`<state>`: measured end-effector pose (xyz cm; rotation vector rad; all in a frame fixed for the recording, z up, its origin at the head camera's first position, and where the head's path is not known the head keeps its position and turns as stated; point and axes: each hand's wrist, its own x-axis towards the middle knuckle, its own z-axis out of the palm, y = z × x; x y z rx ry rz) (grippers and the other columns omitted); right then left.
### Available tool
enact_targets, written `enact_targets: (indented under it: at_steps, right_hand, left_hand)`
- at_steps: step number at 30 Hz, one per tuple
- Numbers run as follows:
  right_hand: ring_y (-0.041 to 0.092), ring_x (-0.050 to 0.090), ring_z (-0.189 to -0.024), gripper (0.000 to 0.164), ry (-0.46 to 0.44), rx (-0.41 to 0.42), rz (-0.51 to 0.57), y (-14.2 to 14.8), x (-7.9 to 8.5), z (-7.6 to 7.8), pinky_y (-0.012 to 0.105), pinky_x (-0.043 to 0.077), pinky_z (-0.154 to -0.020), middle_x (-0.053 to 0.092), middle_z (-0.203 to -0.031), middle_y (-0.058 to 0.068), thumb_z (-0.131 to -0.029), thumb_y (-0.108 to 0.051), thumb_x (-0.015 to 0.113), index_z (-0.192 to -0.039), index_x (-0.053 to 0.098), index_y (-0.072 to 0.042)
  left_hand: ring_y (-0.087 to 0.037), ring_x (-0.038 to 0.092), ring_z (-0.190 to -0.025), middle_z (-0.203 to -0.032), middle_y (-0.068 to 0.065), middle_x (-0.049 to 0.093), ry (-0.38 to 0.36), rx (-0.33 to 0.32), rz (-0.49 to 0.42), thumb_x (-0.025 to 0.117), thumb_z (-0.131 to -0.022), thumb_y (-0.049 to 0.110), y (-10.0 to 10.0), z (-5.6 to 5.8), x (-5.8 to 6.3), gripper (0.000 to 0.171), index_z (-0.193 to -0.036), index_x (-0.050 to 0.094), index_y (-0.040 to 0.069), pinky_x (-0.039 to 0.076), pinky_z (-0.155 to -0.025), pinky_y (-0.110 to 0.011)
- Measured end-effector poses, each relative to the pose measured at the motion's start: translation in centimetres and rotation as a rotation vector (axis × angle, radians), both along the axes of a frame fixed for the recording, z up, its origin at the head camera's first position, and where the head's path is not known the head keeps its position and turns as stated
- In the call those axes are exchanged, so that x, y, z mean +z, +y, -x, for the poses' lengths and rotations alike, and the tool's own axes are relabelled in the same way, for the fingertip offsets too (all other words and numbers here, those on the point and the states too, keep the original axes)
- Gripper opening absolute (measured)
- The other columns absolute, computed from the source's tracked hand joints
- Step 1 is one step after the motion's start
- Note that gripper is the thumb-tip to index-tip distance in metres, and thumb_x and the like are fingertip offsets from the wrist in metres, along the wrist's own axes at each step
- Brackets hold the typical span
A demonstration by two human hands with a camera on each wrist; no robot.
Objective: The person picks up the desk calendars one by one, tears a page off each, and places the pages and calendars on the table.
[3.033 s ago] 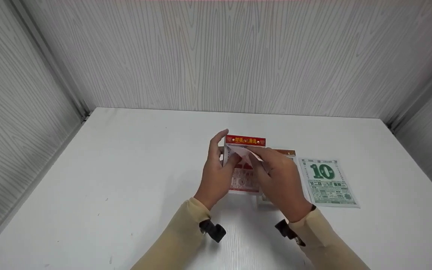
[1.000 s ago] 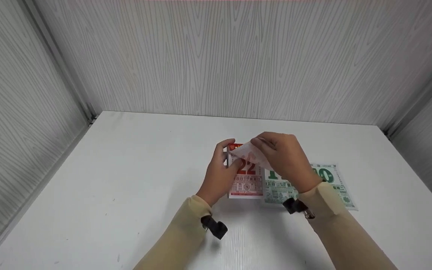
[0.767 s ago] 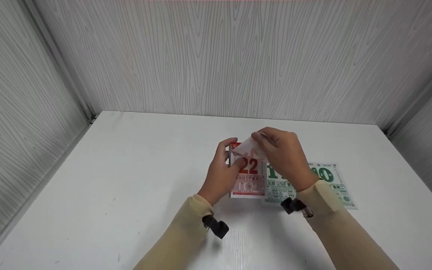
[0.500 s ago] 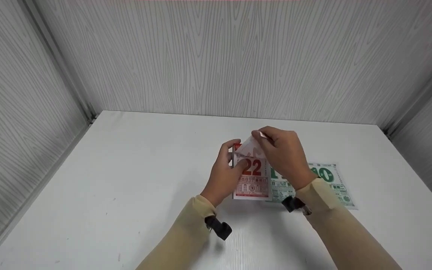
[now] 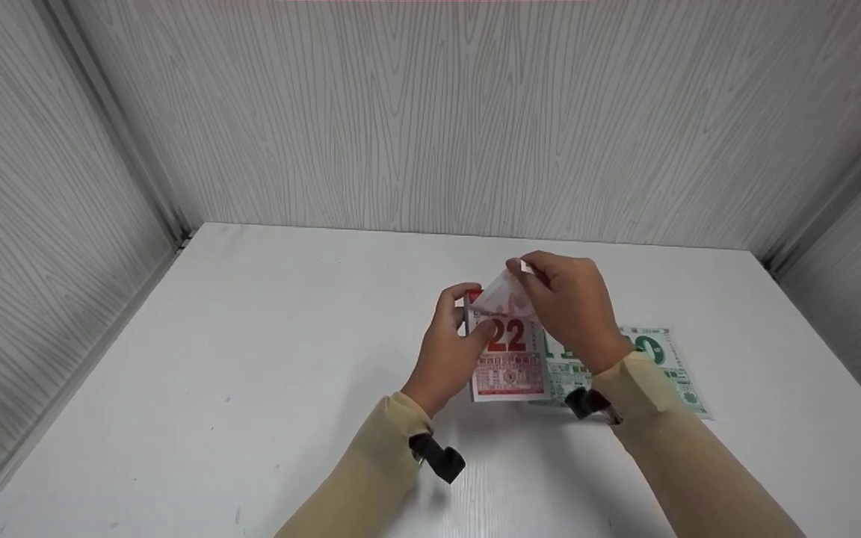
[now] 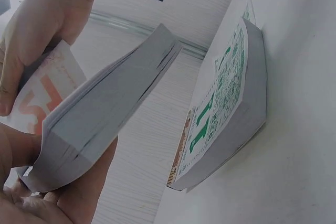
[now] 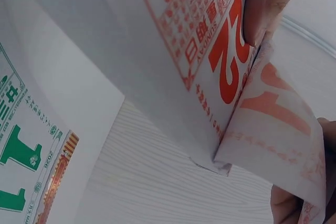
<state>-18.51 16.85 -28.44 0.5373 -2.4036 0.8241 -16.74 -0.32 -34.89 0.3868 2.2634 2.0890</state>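
A thick tear-off day calendar [image 5: 511, 373] with a red 22 on its face is held above the table by my left hand [image 5: 445, 355], thumb on the front and fingers around the left edge. My right hand [image 5: 576, 310] pinches a thin page [image 5: 501, 295] that folds up and back from the calendar's top. In the right wrist view the raised page [image 7: 278, 124] shows red print through it and meets the pad along the upper edge. Behind the right wrist lies a second thick calendar [image 6: 226, 93], with a green 11, partly hidden in the head view.
To the right of the second calendar a sheet with a green 10 [image 5: 676, 373] lies flat on the white table [image 5: 288, 321], partly behind the right forearm. Wood-grain panels [image 5: 430, 112] rise at the back and both sides.
The right hand has drawn the page up and back, uncovering the 22. Over the last second, the left hand and calendar have shifted slightly right, covering more of the green-11 calendar.
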Motion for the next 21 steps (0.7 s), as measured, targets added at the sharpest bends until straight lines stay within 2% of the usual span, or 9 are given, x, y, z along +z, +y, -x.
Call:
enact_targets:
  at_steps: [5,10,21]
  right_hand:
    - [0.015,0.049,-0.06,0.021,-0.095,0.004,0.049,0.11,-0.21,0.12,0.026,0.04,-0.055,0.072,-0.08,0.006,-0.103,-0.021,0.066,-0.105,0.079,-0.005]
    - [0.018,0.052,-0.065,0.022,-0.164,-0.009,0.107,0.39,-0.31,0.24,0.026,0.041,-0.057,0.073,-0.085,0.007,-0.104,-0.021,0.065,-0.108,0.079,-0.005]
    - [0.019,0.054,-0.066,0.023,-0.194,-0.018,0.171,0.9,-0.57,0.28,0.022,0.042,-0.056,0.071,-0.082,0.008,-0.105,-0.021,0.063,-0.107,0.079,-0.004]
  left_hand:
    - [-0.017,0.063,-0.113,-0.134,-0.005,0.064,-0.019,-0.016,-0.023,0.058,-0.105,0.016,-0.05,-0.03,0.04,0.048,-0.149,0.039,0.022,0.05,-0.098,-0.042]
    - [-0.019,0.062,-0.116,-0.137,-0.008,0.061,-0.015,-0.044,-0.04,0.056,-0.106,0.014,-0.04,-0.05,0.02,0.048,-0.15,0.037,0.018,0.051,-0.098,-0.041]
    - [-0.02,0.065,-0.112,-0.137,-0.007,0.061,-0.026,-0.073,-0.08,0.056,-0.105,0.012,-0.18,-0.23,-0.19,0.046,-0.147,0.038,0.019,0.055,-0.09,-0.037]
